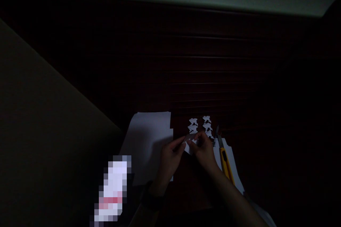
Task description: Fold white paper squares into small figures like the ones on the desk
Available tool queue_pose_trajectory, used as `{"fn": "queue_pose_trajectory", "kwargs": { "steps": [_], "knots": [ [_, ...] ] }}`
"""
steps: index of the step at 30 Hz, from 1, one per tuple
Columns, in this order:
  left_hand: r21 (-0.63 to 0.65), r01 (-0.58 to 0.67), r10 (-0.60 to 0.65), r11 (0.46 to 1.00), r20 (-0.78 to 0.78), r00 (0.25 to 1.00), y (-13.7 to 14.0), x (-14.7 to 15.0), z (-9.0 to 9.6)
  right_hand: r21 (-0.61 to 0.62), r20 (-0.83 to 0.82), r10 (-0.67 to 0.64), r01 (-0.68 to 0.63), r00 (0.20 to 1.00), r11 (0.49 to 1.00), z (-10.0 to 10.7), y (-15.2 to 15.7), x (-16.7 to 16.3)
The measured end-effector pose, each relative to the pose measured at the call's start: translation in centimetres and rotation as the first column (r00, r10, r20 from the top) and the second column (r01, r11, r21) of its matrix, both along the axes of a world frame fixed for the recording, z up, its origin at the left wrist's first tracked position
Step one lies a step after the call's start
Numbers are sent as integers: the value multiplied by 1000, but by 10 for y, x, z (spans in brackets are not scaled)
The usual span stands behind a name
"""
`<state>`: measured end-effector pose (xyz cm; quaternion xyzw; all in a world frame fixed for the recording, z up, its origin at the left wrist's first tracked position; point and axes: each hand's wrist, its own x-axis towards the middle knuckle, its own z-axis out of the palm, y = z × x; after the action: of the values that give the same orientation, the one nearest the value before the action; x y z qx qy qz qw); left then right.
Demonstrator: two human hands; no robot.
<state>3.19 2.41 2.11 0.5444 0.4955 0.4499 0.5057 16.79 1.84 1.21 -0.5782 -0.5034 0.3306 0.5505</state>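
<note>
A small piece of white paper is pinched between my two hands above the dark table. My left hand grips its left side, thumb and fingers closed. At the right side, my right hand has its thumb and fingertips on the paper, also closed. Just beyond the fingers lie several small folded white paper pieces in two columns, a left column and a right column. The hands partly hide the nearest of them. Dim light blurs the folds of the held paper.
Large white paper sheets lie left of my hands. On the right, a yellow utility knife rests on more white paper, with a dark pointed object by its tip. A pixelated bright patch covers the lower left. Dark slats rise behind.
</note>
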Motion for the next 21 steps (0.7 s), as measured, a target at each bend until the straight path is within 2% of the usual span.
{"fn": "queue_pose_trajectory", "kwargs": {
  "steps": [3,7,11,16,18,21],
  "knots": [
    [55,-60,64,997,-70,995,-3,5,-2,-4,-24,-47,47,999,999,-3,1,-1],
    [74,-66,69,995,-42,997,-5,8,0,-17,-156,-70,68,985,998,-6,3,-1],
    [5,-86,86,996,50,995,-7,6,1,-41,-367,-48,35,929,999,-7,4,0],
    [-119,-7,35,993,235,972,-9,3,5,-62,-578,14,-61,816,996,-5,3,2],
    [-114,3,22,993,212,977,-7,3,6,-55,-603,31,-80,797,995,-4,3,3],
    [-62,13,-5,998,134,991,-4,4,6,-44,-557,60,-102,828,994,-2,3,4]
  ]
}}
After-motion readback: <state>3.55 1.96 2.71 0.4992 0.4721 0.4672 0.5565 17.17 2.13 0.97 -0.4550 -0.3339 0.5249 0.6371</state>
